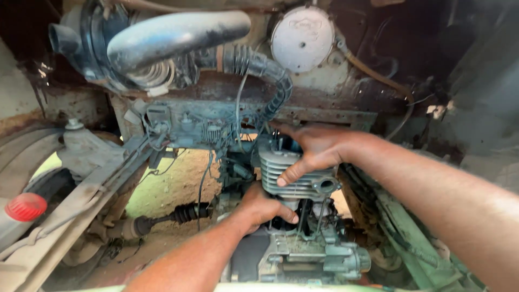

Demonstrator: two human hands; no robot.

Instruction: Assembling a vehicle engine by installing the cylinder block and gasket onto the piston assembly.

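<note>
A finned metal engine cylinder (281,178) sits raised above a grimy engine block (303,254) in the middle of an open engine bay. My right hand (313,151) wraps over the cylinder's top and right side, its fingers curled down across the fins. My left hand (262,208) grips underneath, at the cylinder's base where it meets the block. Both forearms reach in from the bottom and the right. What lies below the cylinder's base is hidden behind my left hand.
A large grey air pipe (173,35) and a ribbed black hose (265,70) run overhead, beside a round metal cover (301,38). A drive shaft with a rubber boot (173,216) crosses above sandy ground at left. A red cap (25,206) sits at far left. Loose wires (238,108) hang near the cylinder.
</note>
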